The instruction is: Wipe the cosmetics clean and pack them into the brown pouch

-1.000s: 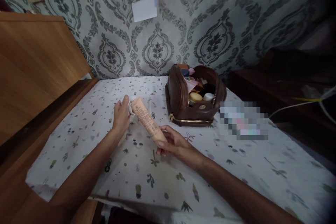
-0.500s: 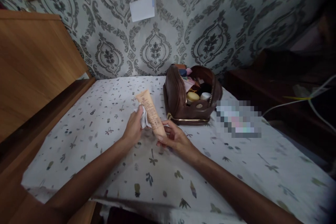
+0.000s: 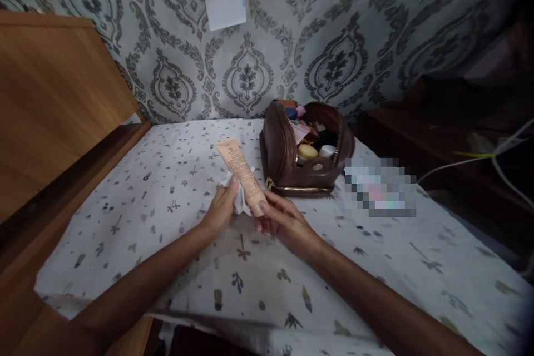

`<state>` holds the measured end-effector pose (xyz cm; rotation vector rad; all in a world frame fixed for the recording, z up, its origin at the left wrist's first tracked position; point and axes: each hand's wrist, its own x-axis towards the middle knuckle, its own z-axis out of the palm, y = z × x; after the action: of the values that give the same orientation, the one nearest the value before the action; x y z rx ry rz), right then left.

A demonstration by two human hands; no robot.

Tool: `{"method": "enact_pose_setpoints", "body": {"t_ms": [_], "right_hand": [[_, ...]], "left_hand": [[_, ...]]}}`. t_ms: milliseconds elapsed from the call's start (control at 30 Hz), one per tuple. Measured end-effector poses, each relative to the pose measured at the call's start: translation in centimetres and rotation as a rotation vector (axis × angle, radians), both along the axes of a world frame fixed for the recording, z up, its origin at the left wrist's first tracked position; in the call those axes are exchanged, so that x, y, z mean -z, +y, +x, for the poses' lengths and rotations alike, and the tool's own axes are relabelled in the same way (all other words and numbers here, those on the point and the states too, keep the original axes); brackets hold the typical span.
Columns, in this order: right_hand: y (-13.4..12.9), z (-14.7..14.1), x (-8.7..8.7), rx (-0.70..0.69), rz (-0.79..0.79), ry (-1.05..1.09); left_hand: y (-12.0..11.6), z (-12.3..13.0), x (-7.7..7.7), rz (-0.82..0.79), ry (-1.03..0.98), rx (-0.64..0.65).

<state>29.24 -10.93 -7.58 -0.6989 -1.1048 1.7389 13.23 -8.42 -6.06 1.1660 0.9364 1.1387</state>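
Observation:
A peach-coloured squeeze tube (image 3: 240,169) with small printed text is held tilted above the table, its cap end toward me and to the right. My left hand (image 3: 221,203) is closed on a crumpled white wipe (image 3: 241,200), which presses against the tube's left side. At the lower end, my right hand (image 3: 287,222) grips the tube around its cap between thumb and fingers; some of those fingers are hidden behind it. Just beyond my right hand stands a brown toiletry bag (image 3: 277,150), unzipped, with jars and other small items inside.
A white patterned cloth (image 3: 167,267) covers the table. Right of the bag lies a pixelated, unreadable item (image 3: 379,189). A wooden panel (image 3: 54,100) borders the left side, a patterned wall (image 3: 258,50) the back. White cables (image 3: 454,164) hang at the right.
My left hand and the wipe have slid down along the tube toward its cap end. The tube has shifted slightly right, with my right hand still on its cap.

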Motion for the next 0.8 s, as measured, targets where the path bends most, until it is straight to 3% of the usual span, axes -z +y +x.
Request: {"method": "enact_pose_setpoints", "body": {"t_ms": [200,300,367,533,633,700,800], "right_hand": [[0.1,0.9,-0.7,-0.301,-0.368,0.259],[0.2,1.0,-0.4,-0.383,-0.476,0.304],[0.3,0.7,-0.2,-0.347,-0.455,0.288],[0.1,-0.2,0.3,-0.063,-0.277,0.153],[0.1,-0.6,0.5,0.023,-0.195,0.089],[0.2,-0.7,0.6,0.046,-0.171,0.077],[0.1,-0.7,0.4,0.024,-0.174,0.082]], "left_hand": [[1.7,-1.1,-1.5,-0.106,-0.367,-0.088],[2.0,-2.1,-2.6,-0.152,-0.48,-0.084],[2.2,-2.5,-2.8,-0.146,-0.514,-0.11],[3.0,-2.7,-2.2,-0.052,-0.463,-0.221],[3.1,-2.3,-1.9,-0.03,-0.469,-0.261],[2.6,-1.9,-1.7,-0.024,-0.44,-0.23],[1.2,-1.4,-0.7,-0.047,-0.309,-0.074]]}}
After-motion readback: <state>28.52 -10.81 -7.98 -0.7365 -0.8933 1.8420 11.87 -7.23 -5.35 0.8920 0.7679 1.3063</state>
